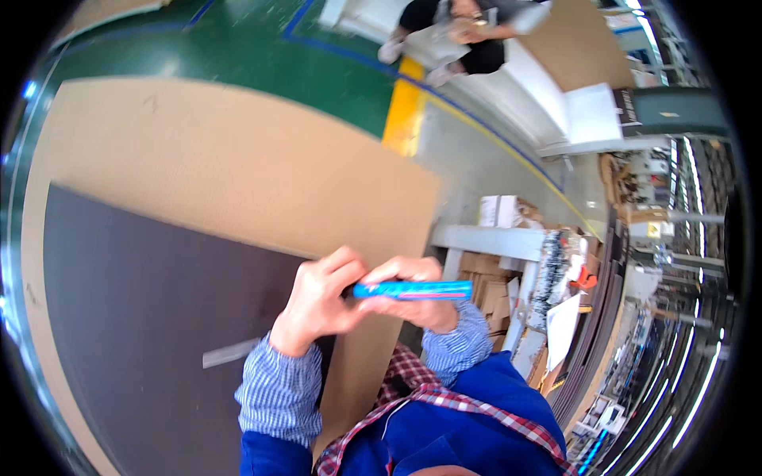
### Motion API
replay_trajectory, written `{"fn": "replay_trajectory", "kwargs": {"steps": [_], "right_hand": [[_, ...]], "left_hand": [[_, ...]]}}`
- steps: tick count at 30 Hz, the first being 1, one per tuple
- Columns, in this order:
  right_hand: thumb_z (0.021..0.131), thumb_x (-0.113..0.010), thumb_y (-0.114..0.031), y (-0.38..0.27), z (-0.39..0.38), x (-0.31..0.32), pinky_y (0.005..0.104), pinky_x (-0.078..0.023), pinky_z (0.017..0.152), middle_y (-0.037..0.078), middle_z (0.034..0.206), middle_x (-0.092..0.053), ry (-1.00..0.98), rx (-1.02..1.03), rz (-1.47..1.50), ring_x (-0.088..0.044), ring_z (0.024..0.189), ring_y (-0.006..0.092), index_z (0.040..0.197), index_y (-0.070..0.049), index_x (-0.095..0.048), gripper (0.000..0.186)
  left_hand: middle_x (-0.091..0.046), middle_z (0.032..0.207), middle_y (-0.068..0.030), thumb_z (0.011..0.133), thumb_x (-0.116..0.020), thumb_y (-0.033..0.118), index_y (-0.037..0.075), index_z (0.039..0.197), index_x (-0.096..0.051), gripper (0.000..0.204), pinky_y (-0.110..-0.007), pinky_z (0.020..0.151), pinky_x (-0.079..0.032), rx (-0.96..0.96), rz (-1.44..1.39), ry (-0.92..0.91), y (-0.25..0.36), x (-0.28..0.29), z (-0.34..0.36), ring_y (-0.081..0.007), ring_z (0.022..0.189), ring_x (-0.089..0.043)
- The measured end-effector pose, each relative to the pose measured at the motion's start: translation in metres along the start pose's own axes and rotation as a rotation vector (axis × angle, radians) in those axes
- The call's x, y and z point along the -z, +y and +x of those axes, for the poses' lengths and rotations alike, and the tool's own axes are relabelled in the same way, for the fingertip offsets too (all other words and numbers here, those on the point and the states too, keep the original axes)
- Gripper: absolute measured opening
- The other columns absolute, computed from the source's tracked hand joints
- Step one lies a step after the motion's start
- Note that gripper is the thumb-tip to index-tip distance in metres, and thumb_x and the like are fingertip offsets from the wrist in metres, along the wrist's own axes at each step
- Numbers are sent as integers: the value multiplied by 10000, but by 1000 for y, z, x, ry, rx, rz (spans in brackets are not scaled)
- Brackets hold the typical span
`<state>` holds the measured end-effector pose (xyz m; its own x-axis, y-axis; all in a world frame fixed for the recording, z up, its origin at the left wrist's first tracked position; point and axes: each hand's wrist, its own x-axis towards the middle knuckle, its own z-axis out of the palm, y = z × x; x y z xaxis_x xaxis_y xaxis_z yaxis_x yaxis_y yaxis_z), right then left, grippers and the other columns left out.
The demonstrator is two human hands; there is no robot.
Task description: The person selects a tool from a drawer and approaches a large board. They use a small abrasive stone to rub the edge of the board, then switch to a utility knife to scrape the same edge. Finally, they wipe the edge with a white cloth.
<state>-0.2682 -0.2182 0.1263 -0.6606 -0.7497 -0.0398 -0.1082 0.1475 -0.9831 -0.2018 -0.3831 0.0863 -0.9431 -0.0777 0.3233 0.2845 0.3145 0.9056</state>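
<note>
A thick blue marker (429, 290) is held level in front of my chest. My right hand (409, 278) grips its body, with the thumb and fingers around it. At its dark left end, my left hand (325, 289) is closed with bent fingers, touching my right hand. Below the hands lies a large dark grey panel (159, 309) on a bigger brown cardboard sheet (222, 159). A narrow pale strip (230, 353) rests on the panel beside my left sleeve.
On my right stands a white-framed rack (492, 239) with folded cardboard pieces (486, 297). An orange tool (585, 278) and a white paper sheet (562, 329) are near it. Across the floor, another person (460, 40) sits on a low white ledge.
</note>
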Motion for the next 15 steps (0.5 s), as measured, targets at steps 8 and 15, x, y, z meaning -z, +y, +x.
{"fn": "replay_trajectory", "kwargs": {"steps": [8,15], "right_hand": [[829,-730,-349,6,-16,10,216,-470,635,51,877,-676,-138,-47,165,-598,715,99,1127,-29,-628,449],[925,-601,-200,-33,-72,37,201,-450,567,46,859,-674,-56,-440,87,-555,651,59,1191,-20,-615,322]], "left_hand": [[-613,816,-78,765,-706,92,-30,875,-657,172,-266,589,-422,286,-595,-248,1,8,-5,-130,674,-540],[-593,802,-13,815,-691,48,-28,865,-674,93,-212,531,-376,373,-697,-418,-2,14,-13,-55,636,-500]]}}
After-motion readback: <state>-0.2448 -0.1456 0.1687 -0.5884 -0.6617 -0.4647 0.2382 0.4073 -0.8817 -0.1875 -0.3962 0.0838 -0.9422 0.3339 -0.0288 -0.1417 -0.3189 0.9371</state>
